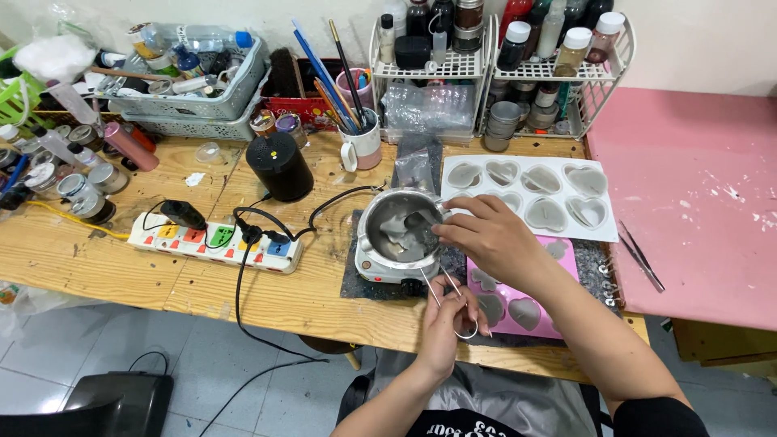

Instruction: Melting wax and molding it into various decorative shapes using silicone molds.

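Right hand (486, 235) reaches over the rim of the small metal melting pot (398, 231), fingers pinched together just above the grey lump inside; whether it holds anything is too small to tell. The pot sits on a white electric warmer (380, 269), at the desk's front middle. Left hand (449, 320) is closed around thin metal tongs (450, 301), tips pointing up toward the pot. White heart mould tray (595, 226) lies just right of the pot; pink heart mould (558, 320) lies below it, partly under the right forearm.

Judgement: keep fingers off the hot rim, let the tongs handle the lump, move slowly, steady the wrist. Power strip (217, 241) cords trail close by.
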